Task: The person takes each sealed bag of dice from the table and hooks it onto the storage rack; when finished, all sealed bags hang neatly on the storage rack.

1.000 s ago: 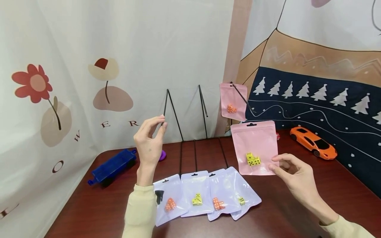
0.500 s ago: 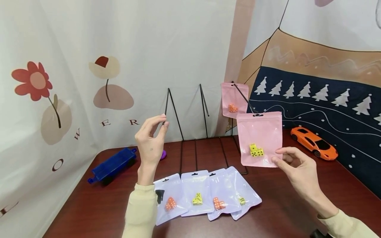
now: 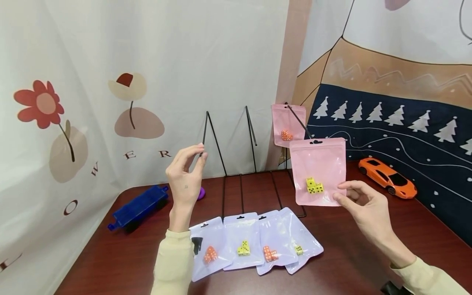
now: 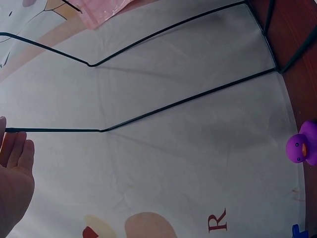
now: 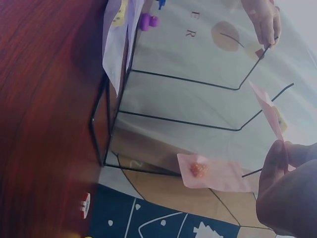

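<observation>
My left hand (image 3: 184, 174) pinches the tip of the left prong of a black wire display rack (image 3: 216, 141) between thumb and fingers. Low on its right edge, a pink zip bag (image 3: 332, 164) with yellow dice (image 3: 314, 186) is pinched by my right hand (image 3: 368, 215). This bag is upright, its hang hole overlapping the right prong's tip in the head view. The right wrist view shows the held bag edge-on, apart from that tip. Another pink bag (image 3: 278, 119), with orange dice (image 3: 286, 135), hangs on the right prong. Nothing hangs on the middle prong (image 3: 250, 127).
Several pale lavender bags (image 3: 236, 227) with orange or yellow dice lie in front on the dark red table (image 3: 339, 278). A blue plastic piece (image 3: 140, 207) and a purple duck (image 4: 298, 147) are at the left. An orange toy car (image 3: 387, 177) stands back right, before printed curtains.
My right hand has raised the pink bag with yellow dice and brought it more upright, its top now at the right prong's tip. The left hand keeps its pinch.
</observation>
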`<state>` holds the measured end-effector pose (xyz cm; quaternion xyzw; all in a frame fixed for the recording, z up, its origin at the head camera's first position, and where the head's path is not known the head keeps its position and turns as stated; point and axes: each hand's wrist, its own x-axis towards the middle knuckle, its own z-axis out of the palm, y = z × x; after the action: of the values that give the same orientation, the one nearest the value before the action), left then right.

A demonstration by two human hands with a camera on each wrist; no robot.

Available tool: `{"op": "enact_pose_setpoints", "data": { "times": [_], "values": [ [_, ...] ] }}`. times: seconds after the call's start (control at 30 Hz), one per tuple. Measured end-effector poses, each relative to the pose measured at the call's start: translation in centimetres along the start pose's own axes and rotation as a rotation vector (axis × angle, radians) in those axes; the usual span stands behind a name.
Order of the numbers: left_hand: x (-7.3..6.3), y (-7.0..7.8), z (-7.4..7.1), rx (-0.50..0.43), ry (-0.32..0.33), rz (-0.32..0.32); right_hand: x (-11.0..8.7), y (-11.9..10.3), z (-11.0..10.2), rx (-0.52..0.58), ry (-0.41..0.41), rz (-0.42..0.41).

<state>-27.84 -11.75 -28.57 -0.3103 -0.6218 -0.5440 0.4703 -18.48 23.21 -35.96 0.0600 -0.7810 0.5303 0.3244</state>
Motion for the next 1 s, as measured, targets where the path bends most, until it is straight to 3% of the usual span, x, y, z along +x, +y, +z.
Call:
{"op": "enact_pose_setpoints", "data": {
  "times": [1.0],
  "values": [
    [0.0, 0.2, 0.1, 0.004, 0.002, 0.014, 1.5, 0.2, 1.1, 0.019, -0.008, 0.009]
  ]
}}
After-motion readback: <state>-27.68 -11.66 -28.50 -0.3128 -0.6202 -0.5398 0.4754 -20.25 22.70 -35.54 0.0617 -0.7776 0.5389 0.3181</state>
